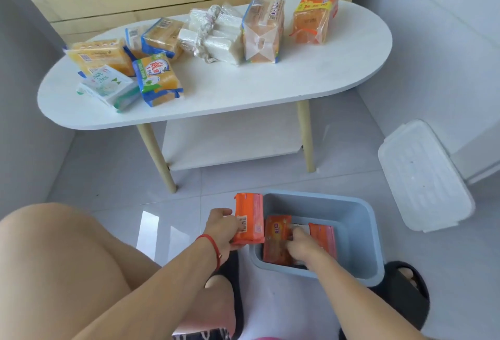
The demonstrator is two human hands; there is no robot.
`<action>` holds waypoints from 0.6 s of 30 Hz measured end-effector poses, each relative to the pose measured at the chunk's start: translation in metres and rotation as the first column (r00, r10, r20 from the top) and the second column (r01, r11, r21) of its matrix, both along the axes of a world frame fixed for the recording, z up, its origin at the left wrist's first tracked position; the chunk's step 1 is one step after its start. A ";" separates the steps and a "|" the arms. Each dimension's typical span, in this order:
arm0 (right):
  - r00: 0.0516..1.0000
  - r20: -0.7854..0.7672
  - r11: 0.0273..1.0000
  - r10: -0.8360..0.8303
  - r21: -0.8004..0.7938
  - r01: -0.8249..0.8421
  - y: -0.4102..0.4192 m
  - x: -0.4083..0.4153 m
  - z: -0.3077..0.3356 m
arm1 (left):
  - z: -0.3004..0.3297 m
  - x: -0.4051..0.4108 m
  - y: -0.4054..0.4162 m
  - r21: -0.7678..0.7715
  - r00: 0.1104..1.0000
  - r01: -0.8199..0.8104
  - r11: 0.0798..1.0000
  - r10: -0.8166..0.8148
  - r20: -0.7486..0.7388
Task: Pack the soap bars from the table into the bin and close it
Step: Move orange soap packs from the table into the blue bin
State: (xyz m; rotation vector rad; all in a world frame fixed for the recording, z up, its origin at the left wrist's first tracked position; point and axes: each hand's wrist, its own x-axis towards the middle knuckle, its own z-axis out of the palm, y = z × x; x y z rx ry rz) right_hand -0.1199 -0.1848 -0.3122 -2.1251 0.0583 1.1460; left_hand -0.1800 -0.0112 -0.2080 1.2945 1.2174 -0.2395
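A grey-blue bin [359, 220] stands open on the floor between my feet. My left hand [220, 227] grips an orange soap bar [250, 215] just over the bin's left rim. My right hand [303, 245] is down inside the bin, fingers closed on another orange soap bar [276, 237] that stands on edge. A third orange bar [324, 234] stands to its right in the bin. The bin's white lid [422, 177] lies on the floor at the right. Several soap packs remain on the white oval table [243, 88].
On the table are yellow packs [100, 55], a green-and-white box [111, 86], a white wrapped bundle [216, 34] and an orange multipack [316, 15]. A lower shelf [232, 142] sits under the table. My knee [54, 258] fills the lower left; black slippers flank the bin.
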 end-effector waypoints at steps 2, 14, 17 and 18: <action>0.988 0.075 0.985 0.131 -0.124 -0.121 0.003 0.001 -0.001 | -0.002 -0.001 0.002 0.000 1.000 -0.018 1.000 0.018 0.001; 0.968 -0.212 0.959 -0.132 0.221 0.179 -0.025 0.040 0.037 | -0.004 0.003 -0.022 0.009 0.976 0.203 0.979 -0.203 0.083; 0.932 -0.349 0.852 -0.100 0.453 0.262 -0.037 0.046 0.055 | -0.003 0.009 -0.040 0.001 0.938 0.317 0.948 -0.313 0.151; 0.949 -0.309 0.860 -0.069 0.463 0.213 -0.041 0.046 0.055 | -0.005 0.011 -0.046 0.035 0.906 0.392 0.919 -0.393 0.160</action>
